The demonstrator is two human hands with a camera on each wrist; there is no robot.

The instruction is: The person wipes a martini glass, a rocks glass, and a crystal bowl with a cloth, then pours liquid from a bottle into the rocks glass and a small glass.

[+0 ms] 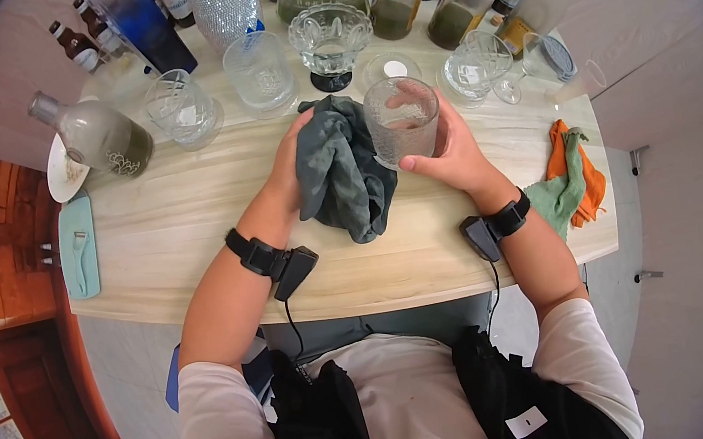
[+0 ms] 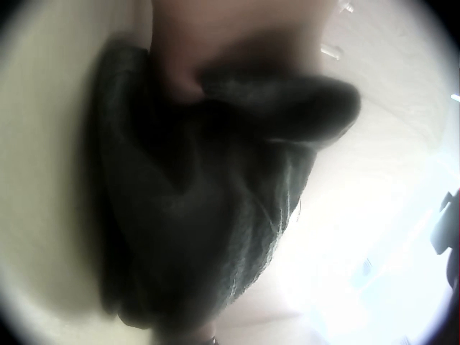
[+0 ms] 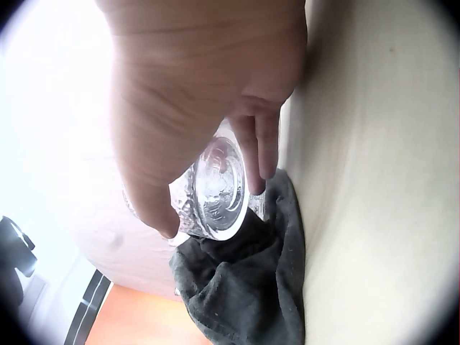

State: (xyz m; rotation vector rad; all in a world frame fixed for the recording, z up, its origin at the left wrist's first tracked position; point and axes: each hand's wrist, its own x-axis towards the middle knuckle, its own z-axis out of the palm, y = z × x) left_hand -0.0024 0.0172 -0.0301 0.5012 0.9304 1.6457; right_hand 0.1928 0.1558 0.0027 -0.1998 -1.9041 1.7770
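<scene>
My left hand grips a crumpled dark grey-green cloth, which hangs over its fingers and hides most of them. Folds of this cloth fill the middle of the left wrist view. On the other side, my right hand holds a clear textured glass tumbler, thumb at the near side and fingers round the far side. The tumbler is tilted, its mouth up and its base right beside the cloth. In the right wrist view the round base of the tumbler shows between thumb and fingers, just above the cloth.
Across the back stand a footed glass bowl, a frosted glass, stemmed glasses and several bottles. A squat bottle is at the left, by a turquoise tray. Orange and green cloths lie at the right edge.
</scene>
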